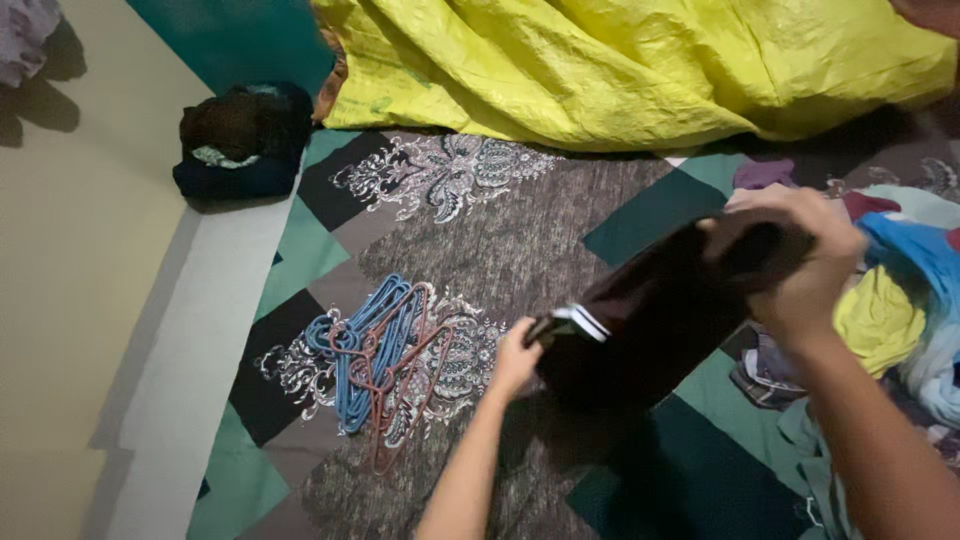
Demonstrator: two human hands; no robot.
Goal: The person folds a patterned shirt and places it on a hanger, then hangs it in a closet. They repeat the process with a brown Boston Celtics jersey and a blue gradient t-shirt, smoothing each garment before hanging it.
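From the head view, the person is folding a dark garment [655,320] above the patterned mat [520,240]: the left hand [516,362] is pinching its striped end, the right hand [800,265] is gripping the other. Next, judging by this, the fold needs closing while both hands are keeping their hold, clear of the hangers [380,360].

No clear packages, signs or screens; only a small white tag-like strip [583,321], perhaps a label, on the dark garment [650,320].

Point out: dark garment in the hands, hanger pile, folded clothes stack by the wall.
dark garment [650,320], head view, middle of the cloth between the hands.
hanger pile [375,365], head view, centre of the tangled hangers.
folded clothes stack [240,140], head view, top piece.
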